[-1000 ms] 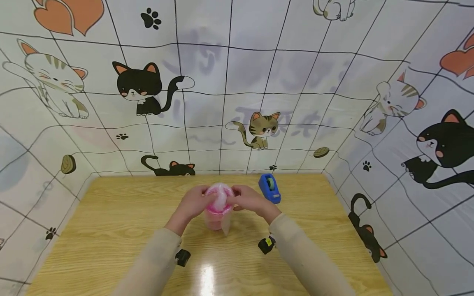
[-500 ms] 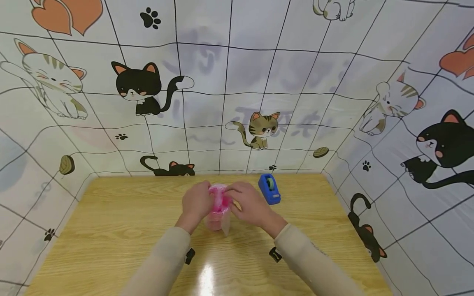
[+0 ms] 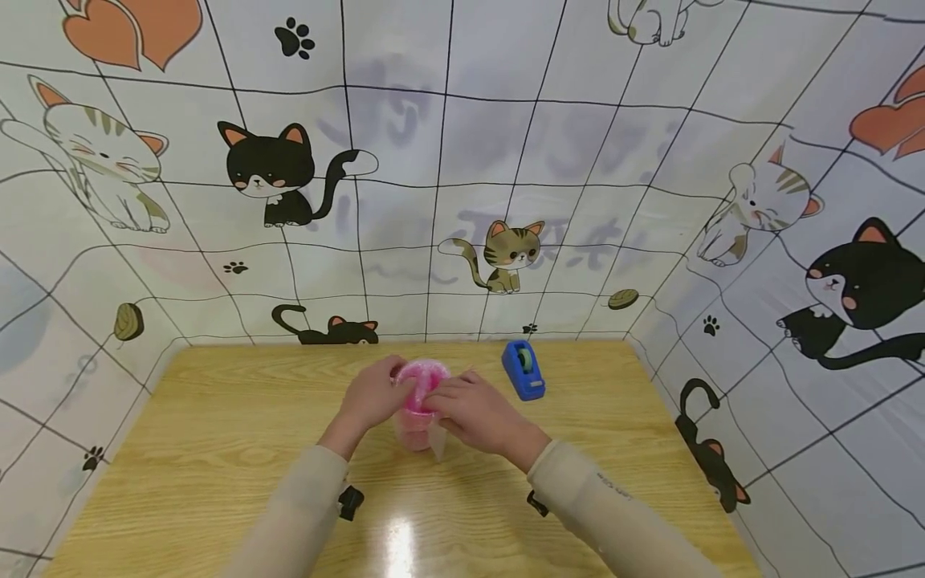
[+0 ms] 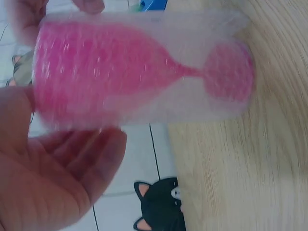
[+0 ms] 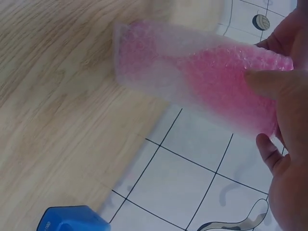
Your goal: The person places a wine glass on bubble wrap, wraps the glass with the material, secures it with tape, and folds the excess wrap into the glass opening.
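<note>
A pink goblet (image 4: 120,72), wrapped in a sleeve of clear bubble wrap (image 4: 159,108), stands upright on the table. My left hand (image 3: 372,393) holds the left side of the wrap's top edge, its thumb at the opening and fingers around the outside. From the right, my right hand (image 3: 484,413) grips the near right edge, fingers over the opening and thumb lower on the outside. A loose flap of wrap hangs at the front near the base. In the right wrist view, one finger lies across the wrap over the goblet's bowl.
A blue tape dispenser (image 3: 523,369) stands behind and right of the goblet. The wood-grain table (image 3: 238,449) meets a cat-printed sheet (image 3: 405,209) at the back, with more of that sheet along both sides.
My left hand gripped closer over the opening, then drew back left. My right hand has come lower and nearer at the rim. The white bulge of wrap in the opening has sunk.
</note>
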Demonstrator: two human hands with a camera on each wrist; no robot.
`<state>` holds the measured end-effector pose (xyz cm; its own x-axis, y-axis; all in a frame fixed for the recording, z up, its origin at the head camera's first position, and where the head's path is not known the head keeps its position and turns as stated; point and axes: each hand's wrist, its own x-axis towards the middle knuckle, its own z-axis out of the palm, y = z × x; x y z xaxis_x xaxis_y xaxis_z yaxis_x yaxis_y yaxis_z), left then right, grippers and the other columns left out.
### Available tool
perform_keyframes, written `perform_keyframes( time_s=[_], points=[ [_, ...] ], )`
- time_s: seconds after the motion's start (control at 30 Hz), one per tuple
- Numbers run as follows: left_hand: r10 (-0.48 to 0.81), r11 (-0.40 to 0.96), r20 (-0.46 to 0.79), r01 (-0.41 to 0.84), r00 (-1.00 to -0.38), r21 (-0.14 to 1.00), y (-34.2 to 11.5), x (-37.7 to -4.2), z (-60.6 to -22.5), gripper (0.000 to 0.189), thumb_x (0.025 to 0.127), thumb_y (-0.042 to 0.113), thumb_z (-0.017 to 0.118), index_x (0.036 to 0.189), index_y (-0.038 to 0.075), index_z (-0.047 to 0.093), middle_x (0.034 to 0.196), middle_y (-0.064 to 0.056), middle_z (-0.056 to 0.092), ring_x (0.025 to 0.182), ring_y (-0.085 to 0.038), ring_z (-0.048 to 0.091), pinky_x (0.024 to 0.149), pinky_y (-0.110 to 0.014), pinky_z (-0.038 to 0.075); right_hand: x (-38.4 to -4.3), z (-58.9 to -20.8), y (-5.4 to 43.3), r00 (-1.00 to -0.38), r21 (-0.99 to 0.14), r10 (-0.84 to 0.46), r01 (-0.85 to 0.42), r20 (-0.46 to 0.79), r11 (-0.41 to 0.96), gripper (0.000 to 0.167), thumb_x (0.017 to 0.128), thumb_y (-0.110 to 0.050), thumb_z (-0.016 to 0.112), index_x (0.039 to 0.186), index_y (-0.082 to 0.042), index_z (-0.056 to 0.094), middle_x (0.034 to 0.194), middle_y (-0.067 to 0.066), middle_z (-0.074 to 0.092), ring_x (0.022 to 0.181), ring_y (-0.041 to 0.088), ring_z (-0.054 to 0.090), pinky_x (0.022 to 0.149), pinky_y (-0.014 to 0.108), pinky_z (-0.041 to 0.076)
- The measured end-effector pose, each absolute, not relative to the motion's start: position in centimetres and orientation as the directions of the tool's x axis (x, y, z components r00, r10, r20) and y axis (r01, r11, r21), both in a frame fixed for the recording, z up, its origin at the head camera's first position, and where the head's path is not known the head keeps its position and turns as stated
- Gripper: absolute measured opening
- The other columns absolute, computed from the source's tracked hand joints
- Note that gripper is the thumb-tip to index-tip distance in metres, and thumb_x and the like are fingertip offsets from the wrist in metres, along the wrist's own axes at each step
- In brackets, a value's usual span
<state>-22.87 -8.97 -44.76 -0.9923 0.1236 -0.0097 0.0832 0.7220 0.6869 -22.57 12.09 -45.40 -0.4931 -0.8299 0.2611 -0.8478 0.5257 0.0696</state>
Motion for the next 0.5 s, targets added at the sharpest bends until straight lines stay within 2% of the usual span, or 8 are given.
perform_keyframes(
  time_s=[0.07, 0.13, 0.2, 0.27, 0.33, 0.37, 0.43, 0.5],
  points=[
    [0.151, 0.688, 0.035, 0.130, -0.988, 0.714, -9.7, -22.6, -44.9, 0.037, 0.096, 0.033, 0.057, 0.125, 0.010, 0.058, 0.117, -0.010, 0.068, 0.104, -0.027, 0.066, 0.085, -0.043, 0.056, -22.5, -45.5, 11.8, -0.512, 0.082, -0.827, -0.837, 0.232, 0.541, 0.024, 0.092, -0.022, 0.068, 0.115, -0.026, 0.063, 0.112, -0.013, 0.068, 0.110, 0.006, 0.060, 0.092, 0.031, 0.044],
    [0.193, 0.696, 0.150, 0.243, -0.970, 0.676, -10.3, -22.2, -44.9, 0.031, 0.098, 0.029, 0.056, 0.123, 0.011, 0.060, 0.119, -0.009, 0.067, 0.106, -0.026, 0.066, 0.087, -0.043, 0.056, -22.5, -45.5, 11.5, -0.524, 0.102, -0.826, -0.828, 0.210, 0.551, 0.018, 0.093, -0.020, 0.064, 0.110, -0.025, 0.062, 0.102, -0.013, 0.068, 0.101, 0.006, 0.060, 0.091, 0.031, 0.043],
    [0.286, 0.737, 0.314, 0.417, -0.905, 0.532, -10.9, -21.8, -44.9, 0.024, 0.095, 0.019, 0.059, 0.117, 0.011, 0.065, 0.114, -0.005, 0.069, 0.104, -0.024, 0.067, 0.088, -0.042, 0.056, -22.5, -45.4, 11.2, -0.532, 0.121, -0.825, -0.822, 0.189, 0.557, 0.015, 0.092, -0.018, 0.062, 0.105, -0.025, 0.060, 0.095, -0.013, 0.066, 0.094, 0.006, 0.058, 0.089, 0.031, 0.041],
    [0.420, 0.766, 0.458, 0.577, -0.784, 0.284, -11.4, -21.3, -45.0, 0.023, 0.088, 0.009, 0.062, 0.110, 0.013, 0.069, 0.110, -0.002, 0.071, 0.105, -0.022, 0.066, 0.090, -0.041, 0.055, -22.5, -45.3, 10.9, -0.543, 0.131, -0.823, -0.815, 0.166, 0.564, 0.014, 0.090, -0.016, 0.059, 0.102, -0.024, 0.059, 0.091, -0.013, 0.065, 0.092, 0.008, 0.057, 0.087, 0.033, 0.039],
    [0.559, 0.732, 0.524, 0.679, -0.642, 0.051, -11.9, -21.1, -45.4, 0.026, 0.082, 0.005, 0.067, 0.106, 0.013, 0.072, 0.109, 0.000, 0.071, 0.108, -0.022, 0.065, 0.092, -0.042, 0.053, -22.5, -45.1, 10.7, -0.555, 0.138, -0.820, -0.809, 0.137, 0.571, 0.014, 0.089, -0.017, 0.059, 0.102, -0.024, 0.059, 0.092, -0.013, 0.065, 0.094, 0.008, 0.057, 0.088, 0.034, 0.039],
    [0.608, 0.708, 0.529, 0.705, -0.592, -0.026, -12.1, -21.0, -45.6, 0.028, 0.080, 0.005, 0.070, 0.106, 0.014, 0.073, 0.111, 0.001, 0.071, 0.113, -0.023, 0.063, 0.096, -0.043, 0.051, -22.5, -45.1, 10.7, -0.561, 0.136, -0.819, -0.808, 0.122, 0.573, 0.014, 0.089, -0.018, 0.058, 0.102, -0.024, 0.059, 0.093, -0.013, 0.065, 0.096, 0.008, 0.058, 0.089, 0.034, 0.039],
    [0.666, 0.675, 0.514, 0.730, -0.541, -0.106, -12.2, -20.9, -45.9, 0.027, 0.081, 0.009, 0.074, 0.107, 0.016, 0.073, 0.114, 0.003, 0.070, 0.118, -0.022, 0.061, 0.098, -0.043, 0.049, -22.6, -45.1, 10.6, -0.568, 0.116, -0.817, -0.808, 0.101, 0.577, 0.014, 0.089, -0.017, 0.058, 0.102, -0.024, 0.058, 0.096, -0.013, 0.066, 0.099, 0.008, 0.058, 0.090, 0.036, 0.040],
    [0.687, 0.663, 0.494, 0.738, -0.533, -0.126, -12.3, -21.0, -46.0, 0.026, 0.082, 0.011, 0.077, 0.107, 0.017, 0.073, 0.115, 0.004, 0.070, 0.120, -0.022, 0.060, 0.101, -0.042, 0.048, -22.7, -45.1, 10.8, -0.567, 0.079, -0.818, -0.815, 0.100, 0.575, 0.014, 0.090, -0.016, 0.058, 0.102, -0.023, 0.059, 0.098, -0.012, 0.066, 0.101, 0.008, 0.058, 0.092, 0.036, 0.041]
  ],
)
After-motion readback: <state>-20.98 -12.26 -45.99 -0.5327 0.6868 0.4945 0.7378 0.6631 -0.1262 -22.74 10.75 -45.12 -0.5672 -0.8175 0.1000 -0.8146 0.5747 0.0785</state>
